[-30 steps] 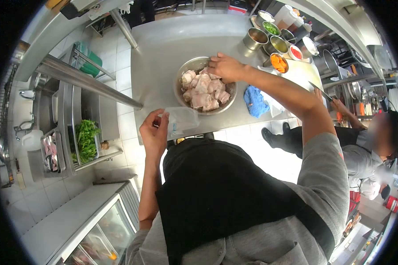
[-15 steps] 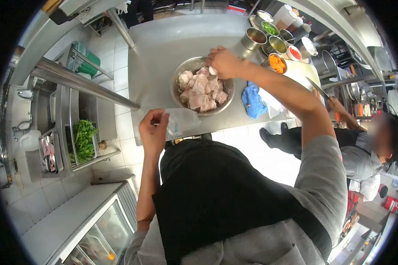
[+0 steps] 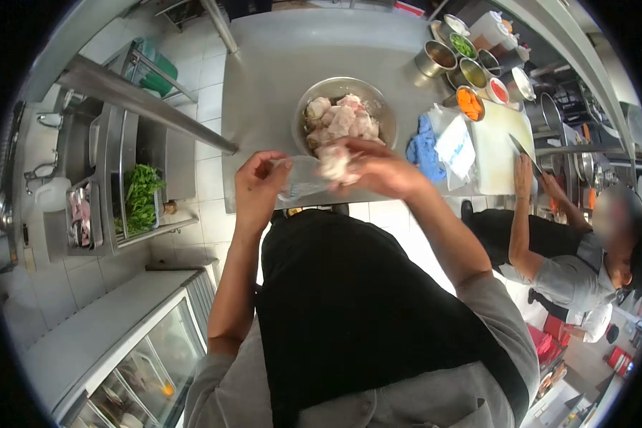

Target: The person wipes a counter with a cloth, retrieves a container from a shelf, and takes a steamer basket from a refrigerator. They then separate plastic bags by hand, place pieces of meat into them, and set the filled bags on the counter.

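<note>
A metal bowl [image 3: 386, 125] on the steel table [image 3: 278, 64] holds pieces of raw pale meat [image 3: 344, 118]. My left hand [image 3: 262, 182] pinches the rim of a clear plastic bag [image 3: 303, 177] at the table's near edge. Beside the bag's mouth, my right hand [image 3: 378, 171] is closed around a piece of meat [image 3: 335, 164], slightly blurred by motion. The held piece is just in front of the bowl's near rim.
Right of the bowl lie a blue cloth [image 3: 426, 148] and a white packet [image 3: 455, 148]. Metal containers, one with orange slices [image 3: 469, 104], stand at the back right. A co-worker [image 3: 578, 267] holds a knife [image 3: 518, 145] by a cutting board [image 3: 499, 143]. Greens [image 3: 143, 200] are at left.
My right hand has moved from the bowl's far right rim toward the bag, bringing a piece of meat. The camera view has shifted, and the co-worker's arms now show more fully.
</note>
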A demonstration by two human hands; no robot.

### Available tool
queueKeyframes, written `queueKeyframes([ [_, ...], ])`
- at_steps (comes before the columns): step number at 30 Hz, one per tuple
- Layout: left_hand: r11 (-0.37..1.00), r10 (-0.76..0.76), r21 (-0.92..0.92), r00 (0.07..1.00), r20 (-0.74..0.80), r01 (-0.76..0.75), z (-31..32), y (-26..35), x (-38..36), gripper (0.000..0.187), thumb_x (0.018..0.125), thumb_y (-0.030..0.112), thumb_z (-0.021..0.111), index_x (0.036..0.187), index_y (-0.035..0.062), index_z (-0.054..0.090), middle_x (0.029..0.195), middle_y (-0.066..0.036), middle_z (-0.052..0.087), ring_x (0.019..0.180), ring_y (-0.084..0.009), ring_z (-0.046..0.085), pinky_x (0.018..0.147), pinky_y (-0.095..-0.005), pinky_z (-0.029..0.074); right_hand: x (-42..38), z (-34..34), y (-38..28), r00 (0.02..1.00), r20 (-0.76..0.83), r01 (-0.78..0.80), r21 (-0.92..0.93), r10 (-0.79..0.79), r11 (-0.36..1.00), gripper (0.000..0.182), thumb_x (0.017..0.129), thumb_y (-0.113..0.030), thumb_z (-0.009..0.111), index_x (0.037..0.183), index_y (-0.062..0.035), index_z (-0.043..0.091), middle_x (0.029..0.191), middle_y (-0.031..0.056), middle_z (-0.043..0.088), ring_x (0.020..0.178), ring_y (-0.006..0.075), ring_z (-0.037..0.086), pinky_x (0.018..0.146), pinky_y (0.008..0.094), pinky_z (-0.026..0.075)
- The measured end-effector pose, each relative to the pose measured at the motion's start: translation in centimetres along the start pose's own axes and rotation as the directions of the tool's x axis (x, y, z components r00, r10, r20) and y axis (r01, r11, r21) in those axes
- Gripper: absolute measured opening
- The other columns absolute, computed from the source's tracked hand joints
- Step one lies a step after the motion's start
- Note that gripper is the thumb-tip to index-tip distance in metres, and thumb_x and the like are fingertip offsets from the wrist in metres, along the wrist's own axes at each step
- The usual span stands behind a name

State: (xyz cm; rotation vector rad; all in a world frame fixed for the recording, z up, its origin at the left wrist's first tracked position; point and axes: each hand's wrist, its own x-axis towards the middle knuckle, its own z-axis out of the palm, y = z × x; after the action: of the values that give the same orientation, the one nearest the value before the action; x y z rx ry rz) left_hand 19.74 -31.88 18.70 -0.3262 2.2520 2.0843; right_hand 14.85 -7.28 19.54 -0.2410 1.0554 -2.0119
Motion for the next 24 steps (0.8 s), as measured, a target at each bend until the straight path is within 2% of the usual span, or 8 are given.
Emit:
queueKeyframes([
  [2,0.999,0.038,-0.013,0.999,0.023,-0.038,-0.2,-1.2,0.1,0.012,0.092,0.009,0.069,0.100,0.0007,0.071,0.071,0.006,0.054,0.064,-0.0035,0.047,0.059,-0.0210,0.039,1.5,1.4,1.9,1.000,0.022,-0.020,0.059,0.019,0.998,0.051,0.094,-0.015,0.061,0.138,0.0027,0.044,0.114,0.0167,0.064,0.099,0.0255,0.068,0.082,0.0337,0.057],
  [8,0.992,0.128,0.020,0.986,-0.111,-0.126,0.1,-0.5,-1.5,0.013,0.094,0.007,0.064,0.100,-0.0031,0.069,0.072,-0.001,0.060,0.064,-0.0069,0.051,0.060,-0.0245,0.042,4.0,3.1,4.6,0.977,-0.105,-0.200,-0.156,0.186,0.967,0.071,0.092,-0.017,0.065,0.143,0.0164,0.028,0.115,0.0212,0.064,0.089,0.0237,0.071,0.074,0.0306,0.058],
  [10,0.891,0.351,0.344,0.931,-0.102,-0.298,-0.7,-0.7,-2.0,0.010,0.092,0.003,0.064,0.099,-0.0023,0.069,0.074,-0.005,0.059,0.065,-0.0118,0.054,0.059,-0.0273,0.044,4.3,4.9,3.9,0.952,-0.204,-0.288,-0.337,0.229,0.897,0.074,0.091,-0.019,0.066,0.144,0.0165,0.026,0.111,0.0235,0.064,0.083,0.0229,0.072,0.066,0.0298,0.058],
  [16,0.733,0.584,0.535,0.793,-0.176,-0.421,-2.7,-1.1,-2.3,0.012,0.089,-0.003,0.065,0.098,0.0001,0.071,0.084,-0.009,0.060,0.068,-0.0198,0.058,0.059,-0.0293,0.047,4.8,7.7,1.3,0.946,-0.164,-0.324,-0.493,0.280,0.807,0.058,0.091,-0.019,0.065,0.136,0.0101,0.040,0.105,0.0216,0.066,0.078,0.0230,0.073,0.061,0.0299,0.059],
  [18,0.813,0.509,0.457,0.822,-0.257,-0.361,-4.1,-1.5,-1.7,0.010,0.091,0.000,0.064,0.098,0.0008,0.071,0.089,-0.009,0.062,0.074,-0.0168,0.059,0.061,-0.0271,0.047,4.6,7.2,1.1,0.950,-0.113,-0.301,-0.574,0.291,0.761,0.050,0.091,-0.018,0.064,0.132,0.0059,0.047,0.103,0.0189,0.068,0.079,0.0221,0.072,0.060,0.0298,0.059],
  [20,0.960,0.272,0.155,0.901,-0.337,-0.232,-4.7,-1.1,-1.1,0.012,0.096,0.007,0.062,0.100,-0.0001,0.070,0.087,-0.005,0.063,0.075,-0.0128,0.058,0.065,-0.0263,0.049,4.5,3.5,1.1,0.990,0.012,0.070,-0.904,-0.139,0.421,0.042,0.090,-0.024,0.068,0.124,-0.0001,0.060,0.099,0.0099,0.070,0.082,0.0209,0.070,0.068,0.0334,0.057],
  [22,0.980,0.185,-0.016,0.930,-0.318,-0.200,-5.6,-2.0,-0.5,0.014,0.098,0.010,0.061,0.101,-0.0007,0.069,0.086,-0.003,0.063,0.075,-0.0113,0.058,0.068,-0.0259,0.049,4.4,2.4,-2.8,0.926,-0.310,-0.158,-0.835,-0.214,0.528,0.033,0.086,-0.020,0.070,0.115,-0.0037,0.067,0.099,0.0099,0.071,0.086,0.0229,0.069,0.075,0.0342,0.056],
  [24,0.969,0.108,-0.185,0.958,-0.265,-0.161,-5.7,-2.3,-0.3,0.016,0.099,0.012,0.060,0.102,-0.0013,0.069,0.084,-0.002,0.063,0.075,-0.0099,0.057,0.070,-0.0256,0.049,6.1,-3.6,-3.7,0.866,-0.297,-0.317,-0.948,-0.402,0.017,0.043,0.081,-0.020,0.072,0.121,-0.0057,0.065,0.099,0.0143,0.071,0.087,0.0285,0.068,0.081,0.0377,0.054],
])
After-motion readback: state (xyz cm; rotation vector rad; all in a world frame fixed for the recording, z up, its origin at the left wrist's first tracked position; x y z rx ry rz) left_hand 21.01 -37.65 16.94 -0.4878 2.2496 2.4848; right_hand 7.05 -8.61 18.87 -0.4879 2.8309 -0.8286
